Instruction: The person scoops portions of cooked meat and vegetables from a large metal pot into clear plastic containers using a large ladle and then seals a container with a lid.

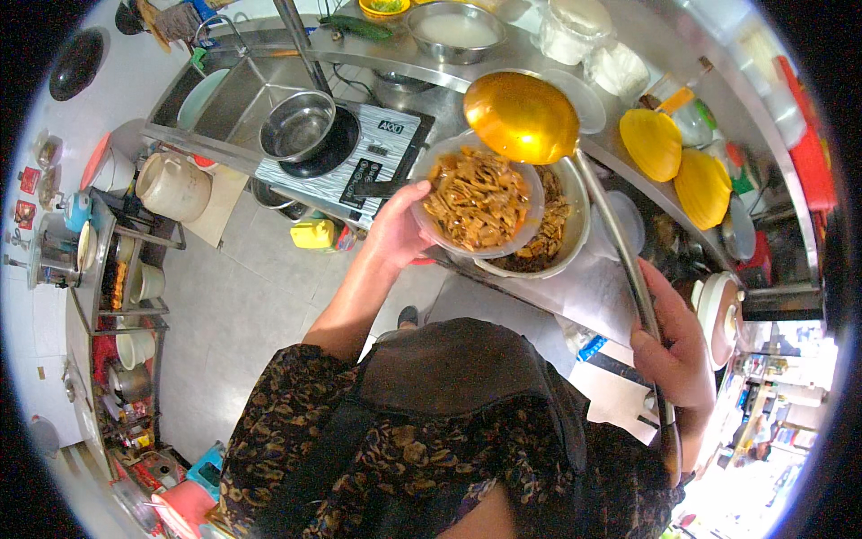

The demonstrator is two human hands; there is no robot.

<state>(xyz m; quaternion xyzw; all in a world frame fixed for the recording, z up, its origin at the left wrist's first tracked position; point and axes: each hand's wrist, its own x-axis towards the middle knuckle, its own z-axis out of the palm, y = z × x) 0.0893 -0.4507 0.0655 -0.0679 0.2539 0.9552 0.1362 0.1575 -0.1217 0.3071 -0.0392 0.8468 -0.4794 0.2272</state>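
Note:
In my left hand [399, 226] is a clear plastic bowl [537, 219], gripped by its left rim. Brown cooked strips in sauce [475, 199] fill it. The bowl hangs over the left part of a larger pale tub [580, 229], which holds more dark brown food [549, 232] and is partly hidden. My right hand [673, 343] grips the long metal handle of a ladle [522, 118]. The shiny golden bowl of this ladle is tilted above the far edge of the plastic bowl, its underside facing me.
An AKKO induction cooker [387, 145] carries a steel pot [296, 127] at the left, beside a sink [236, 101]. A steel basin of whitish liquid [454, 30] stands on the back shelf. Yellow scoop-shaped items [650, 145] hang or lean at right, above a lidded cooker [717, 320].

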